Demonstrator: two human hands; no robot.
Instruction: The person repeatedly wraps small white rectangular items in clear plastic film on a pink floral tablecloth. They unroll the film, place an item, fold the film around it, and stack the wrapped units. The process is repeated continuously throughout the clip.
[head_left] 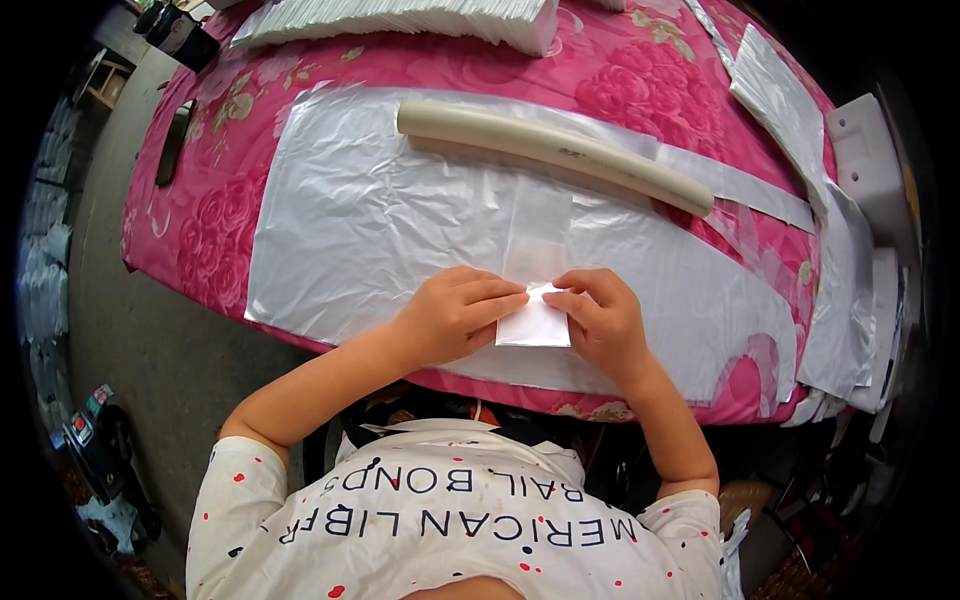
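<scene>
A small folded piece of clear plastic film (534,328) lies flat near the table's front edge, shining in the light. A translucent strip (538,225) of the same look runs away from it over the larger sheet. My left hand (462,312) has its fingers closed together on the folded film's left edge. On the other edge, the thumb and fingers of my right hand (607,318) are pinched at the film. Both hands rest over a wide sheet of whitish plastic (350,210). Some fingertips are hidden by the hands.
Across the sheet lies a long cream pipe (550,152). A stack of folded white plastic (400,22) sits at the far edge. Long plastic sheets (790,130) hang along the right side. A dark phone-like object (176,143) and a black bottle (178,35) are on the left.
</scene>
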